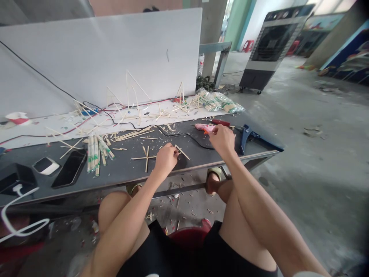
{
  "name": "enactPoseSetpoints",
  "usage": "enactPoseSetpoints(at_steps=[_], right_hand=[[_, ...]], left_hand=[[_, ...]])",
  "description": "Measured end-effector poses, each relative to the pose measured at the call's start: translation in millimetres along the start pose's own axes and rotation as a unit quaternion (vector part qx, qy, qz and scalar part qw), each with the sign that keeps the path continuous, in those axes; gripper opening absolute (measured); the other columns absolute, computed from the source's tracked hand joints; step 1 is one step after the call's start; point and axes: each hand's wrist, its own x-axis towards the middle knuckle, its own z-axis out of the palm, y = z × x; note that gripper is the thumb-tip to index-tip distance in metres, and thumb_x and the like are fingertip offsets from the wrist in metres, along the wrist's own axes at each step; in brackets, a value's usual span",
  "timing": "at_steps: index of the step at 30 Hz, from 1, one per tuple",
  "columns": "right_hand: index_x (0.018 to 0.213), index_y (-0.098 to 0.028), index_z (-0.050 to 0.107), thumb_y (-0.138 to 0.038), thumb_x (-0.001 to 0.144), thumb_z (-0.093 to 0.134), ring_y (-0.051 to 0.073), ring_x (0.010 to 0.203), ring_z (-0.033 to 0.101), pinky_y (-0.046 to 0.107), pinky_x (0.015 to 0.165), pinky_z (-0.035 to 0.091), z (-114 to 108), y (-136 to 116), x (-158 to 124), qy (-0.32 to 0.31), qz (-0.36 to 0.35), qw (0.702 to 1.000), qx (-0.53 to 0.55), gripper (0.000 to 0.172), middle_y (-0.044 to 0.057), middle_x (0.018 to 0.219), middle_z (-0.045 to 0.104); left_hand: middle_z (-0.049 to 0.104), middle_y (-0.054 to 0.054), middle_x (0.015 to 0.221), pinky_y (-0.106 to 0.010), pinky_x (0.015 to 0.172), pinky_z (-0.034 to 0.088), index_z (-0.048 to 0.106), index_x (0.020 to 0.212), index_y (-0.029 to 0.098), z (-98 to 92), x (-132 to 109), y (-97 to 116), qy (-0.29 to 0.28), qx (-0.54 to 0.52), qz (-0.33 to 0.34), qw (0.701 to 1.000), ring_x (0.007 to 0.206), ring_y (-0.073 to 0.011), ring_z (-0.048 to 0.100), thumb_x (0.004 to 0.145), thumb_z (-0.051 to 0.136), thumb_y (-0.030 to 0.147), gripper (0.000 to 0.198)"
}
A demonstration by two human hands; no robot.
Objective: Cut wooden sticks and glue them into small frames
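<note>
1. Big picture: bare concrete floor all around, with a black-and-grey evaporative air cooler off to the right and a big white board propped behind the bench.
2. The bench is a steel-edged table with a dark top, and a white sheet covers its back part. Half-built stick frames stand up on that sheet.
3. Near the back edge there's a clear bag of paper-wrapped chopsticks. A smaller bundle of wrapped chopsticks and a black phone lie on the left of the dark top.
4. The right hand is curled shut over the pink hot glue gun, right beside a blue clamp.
5. The left hand is curled, fingertips pinched together, right next to a loose cross of thin wooden sticks on the dark top. I can't tell if it's actually gripping one.
6. Those sticks look super light and stiff, but thin enough to snap or roll. I'd pinch them lightly with the fingertips, close to the crossing, and not lift them by the far ends.
</note>
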Motion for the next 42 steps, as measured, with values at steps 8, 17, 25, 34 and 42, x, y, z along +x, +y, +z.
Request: enactPoseSetpoints(at_steps=[8, 17, 25, 34, 42], right_hand=[[0.093, -0.019, 0.073, -0.039, 0.085, 0.066, 0.023, 0.087, 0.069, 0.028, 0.074, 0.045, 18.0, -57.1, -64.8, -0.199, -0.170, 0.965, 0.031, 0.023, 0.009, 0.092, 0.075], [0.100, -0.011, 0.070, -0.018, 0.094, 0.047, 0.027, 0.095, 0.069, 0.031, 0.079, 0.046, 19.0, -73.6, -69.7, -0.212, -0.176, 0.960, -0.055, 0.025, 0.020, 0.103, 0.072], [0.099, -0.015, 0.071, -0.023, 0.096, 0.047, 0.027, 0.093, 0.068, 0.031, 0.078, 0.045, 20.4, -87.4, -88.5, -0.220, -0.202, 0.954, -0.036, 0.026, 0.016, 0.101, 0.072], [0.122, -0.017, 0.070, -0.006, 0.086, 0.049, 0.025, 0.107, 0.056, 0.030, 0.086, 0.046, 16.2, -72.3, -64.1, -0.210, -0.259, 0.939, -0.086, 0.043, 0.016, 0.121, 0.058], [0.141, -0.034, 0.057, -0.005, 0.088, 0.044, 0.022, 0.110, 0.052, 0.030, 0.093, 0.044, 27.5, -74.4, -59.0, -0.227, -0.323, 0.918, -0.038, 0.062, 0.010, 0.123, 0.053]], left_hand=[[0.070, -0.009, 0.091, -0.031, 0.081, 0.048, 0.071, 0.085, 0.017, -15.9, 0.2, -6.3, 0.042, -0.022, -0.027, 0.999, 0.085, -0.0210, 0.066, 0.091, 0.057, 0.018, 0.015], [0.073, -0.008, 0.095, -0.028, 0.079, 0.048, 0.069, 0.098, 0.015, -32.1, -14.2, -19.9, 0.142, -0.091, -0.025, 0.985, 0.083, -0.0182, 0.066, 0.093, 0.052, 0.013, 0.018], [0.070, -0.009, 0.095, -0.027, 0.076, 0.048, 0.070, 0.100, 0.016, -40.7, -22.2, -19.0, 0.131, -0.082, -0.022, 0.988, 0.082, -0.0178, 0.065, 0.097, 0.044, 0.015, 0.027], [0.072, -0.010, 0.090, -0.030, 0.078, 0.048, 0.073, 0.087, 0.016, -30.0, -26.4, -20.9, 0.009, -0.020, -0.027, 0.999, 0.084, -0.0220, 0.067, 0.093, 0.052, 0.014, 0.022], [0.074, -0.010, 0.081, -0.030, 0.071, 0.047, 0.076, 0.085, 0.018, -36.2, -30.5, -19.2, -0.020, -0.021, -0.032, 0.999, 0.078, -0.0231, 0.069, 0.092, 0.055, 0.015, 0.022]])
